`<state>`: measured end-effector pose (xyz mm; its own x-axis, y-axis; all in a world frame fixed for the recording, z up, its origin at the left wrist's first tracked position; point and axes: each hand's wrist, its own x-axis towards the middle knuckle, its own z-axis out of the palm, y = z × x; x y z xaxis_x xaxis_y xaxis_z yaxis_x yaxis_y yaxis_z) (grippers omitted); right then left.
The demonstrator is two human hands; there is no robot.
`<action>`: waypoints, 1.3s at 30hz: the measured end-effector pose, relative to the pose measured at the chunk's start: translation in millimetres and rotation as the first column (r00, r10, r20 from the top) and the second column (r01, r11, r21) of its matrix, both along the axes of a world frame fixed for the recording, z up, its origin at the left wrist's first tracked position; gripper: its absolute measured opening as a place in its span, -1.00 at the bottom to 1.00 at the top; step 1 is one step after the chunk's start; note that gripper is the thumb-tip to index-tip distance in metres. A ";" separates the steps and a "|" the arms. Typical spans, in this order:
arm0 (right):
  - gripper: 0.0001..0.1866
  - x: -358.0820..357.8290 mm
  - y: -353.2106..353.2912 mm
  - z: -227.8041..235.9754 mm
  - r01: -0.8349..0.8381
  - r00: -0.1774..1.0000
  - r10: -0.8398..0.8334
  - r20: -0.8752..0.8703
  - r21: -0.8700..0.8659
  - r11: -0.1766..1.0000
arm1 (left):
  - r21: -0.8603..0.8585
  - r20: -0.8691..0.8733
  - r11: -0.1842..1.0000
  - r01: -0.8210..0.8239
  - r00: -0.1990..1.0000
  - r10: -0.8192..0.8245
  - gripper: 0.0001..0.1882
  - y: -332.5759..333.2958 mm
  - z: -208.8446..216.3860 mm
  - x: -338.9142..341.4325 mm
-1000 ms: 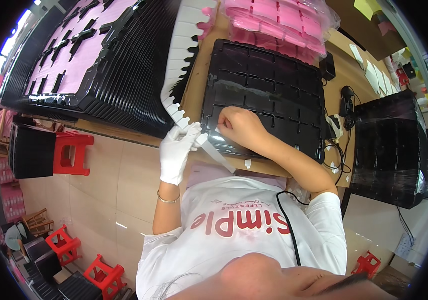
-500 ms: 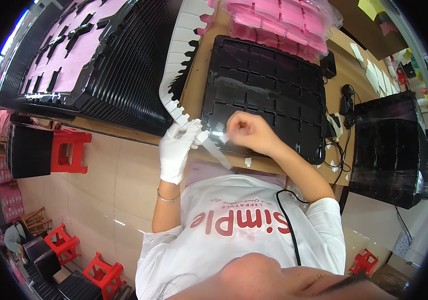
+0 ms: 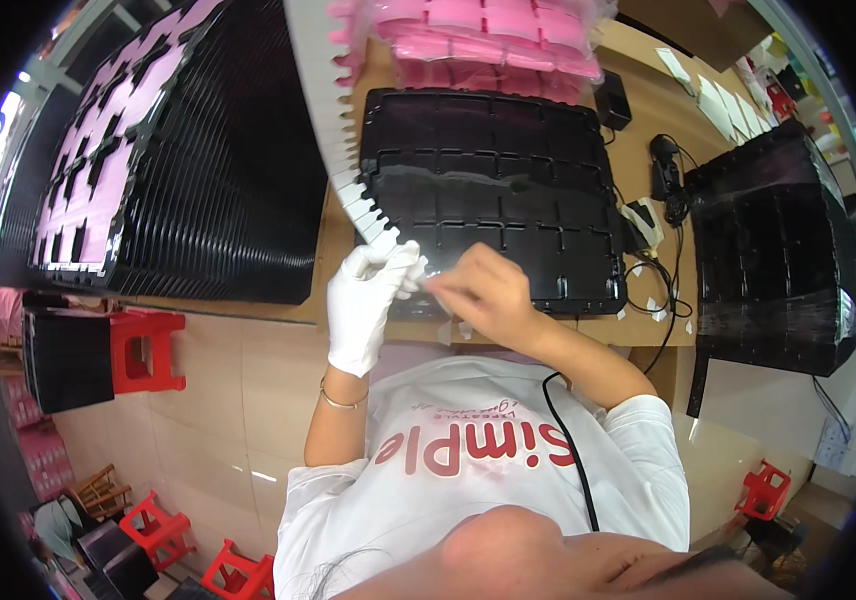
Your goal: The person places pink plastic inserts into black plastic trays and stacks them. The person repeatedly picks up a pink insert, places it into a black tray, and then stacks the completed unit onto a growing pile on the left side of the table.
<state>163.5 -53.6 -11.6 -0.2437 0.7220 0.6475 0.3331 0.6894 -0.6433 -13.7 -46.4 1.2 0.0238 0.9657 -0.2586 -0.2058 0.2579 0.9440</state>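
Observation:
My left hand point(image 3: 360, 305), in a white glove, is closed on the near end of a long white strip point(image 3: 333, 130) with a notched edge. The strip runs up and away from it, along the side of the tray stack. My bare right hand point(image 3: 493, 295) is just right of the gloved fingertips, its thumb and fingers pinched together and slightly blurred. Whatever lies in that pinch is too small to make out. Beyond both hands sits a black plastic tray point(image 3: 493, 210) with raised cross-shaped ribs and clear film over part of it.
A tall stack of black trays point(image 3: 218, 180) with pink sheets stands at the left. Bagged pink pieces point(image 3: 493, 45) lie at the far side. Cables point(image 3: 663, 285) and small white scraps lie right of the tray, near another wrapped black stack point(image 3: 773, 260). Red stools point(image 3: 148, 350) stand on the floor.
My right hand has come closer to the gloved fingertips. The translucent strip that hung from my left hand no longer shows clearly. The whole view has shifted somewhat.

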 end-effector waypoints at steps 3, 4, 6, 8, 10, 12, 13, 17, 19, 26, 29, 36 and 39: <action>-0.82 22.8 6.7 14.4 -0.107 0.992 0.109 0.061 -0.039 0.994 | 0.009 -0.090 0.999 -0.046 0.995 0.046 -0.85 8.0 0.3 7.3; -0.87 35.4 17.6 17.4 -0.097 0.995 0.098 0.013 -0.080 0.992 | 0.010 -0.095 0.999 -0.043 0.995 0.044 -0.85 10.1 1.4 7.2; -0.96 79.1 53.5 27.5 0.096 0.995 -0.082 0.058 -0.330 0.939 | 0.021 -0.111 0.998 -0.052 0.992 0.054 -0.88 12.7 1.3 10.1; -0.89 143.0 107.8 8.5 0.198 0.970 -0.240 -0.027 -0.484 0.852 | 0.022 -0.119 1.000 -0.021 0.993 0.024 -0.88 13.2 4.6 12.1; -0.91 209.4 158.9 -26.6 0.356 0.930 -0.346 0.120 -0.523 0.775 | 0.013 -0.146 1.000 0.000 0.989 0.002 -0.88 13.2 3.9 13.4; -0.86 230.3 186.0 -39.2 0.484 0.875 -0.410 0.258 -0.484 0.729 | 0.006 -0.149 1.000 0.007 0.989 -0.006 -0.88 13.4 2.1 13.2; -0.84 235.2 191.4 -42.7 0.554 0.830 -0.438 0.345 -0.430 0.713 | -0.008 -0.148 1.000 0.015 0.989 -0.016 -0.88 13.3 1.4 12.7; -0.83 228.8 197.0 -35.2 0.632 0.750 -0.421 0.510 -0.364 0.685 | -0.040 -0.152 0.999 0.025 0.988 -0.031 -0.88 12.6 0.0 10.9; -0.84 232.7 199.3 -38.3 0.645 0.736 -0.441 0.514 -0.336 0.686 | -0.042 -0.158 0.999 0.035 0.987 -0.041 -0.88 12.2 0.5 11.2; -0.86 229.5 188.9 -39.5 0.601 0.775 -0.436 0.456 -0.322 0.731 | -0.030 -0.177 0.999 0.037 0.983 -0.041 -0.88 12.4 0.1 11.1; -0.88 226.5 170.1 -34.2 0.442 0.877 -0.297 0.378 -0.388 0.809 | -0.020 -0.193 0.999 0.041 0.980 -0.044 -0.87 13.3 -0.7 12.3; -0.91 150.7 52.2 -7.8 -0.447 0.670 -0.242 -0.702 -0.641 0.624 | -0.002 -0.090 0.998 0.069 0.994 -0.068 -0.89 4.3 8.7 28.3; -0.82 108.2 9.2 -0.9 -0.575 0.590 -0.309 -0.746 -0.657 0.487 | 0.015 -0.072 0.995 0.098 0.993 -0.096 -0.89 -2.0 5.2 44.6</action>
<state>271.7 -44.4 -12.5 -0.1921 0.9560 -0.2219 -0.5645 -0.2926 -0.7718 30.9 -48.4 6.4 0.0998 0.9642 -0.2456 -0.1129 0.2562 0.9600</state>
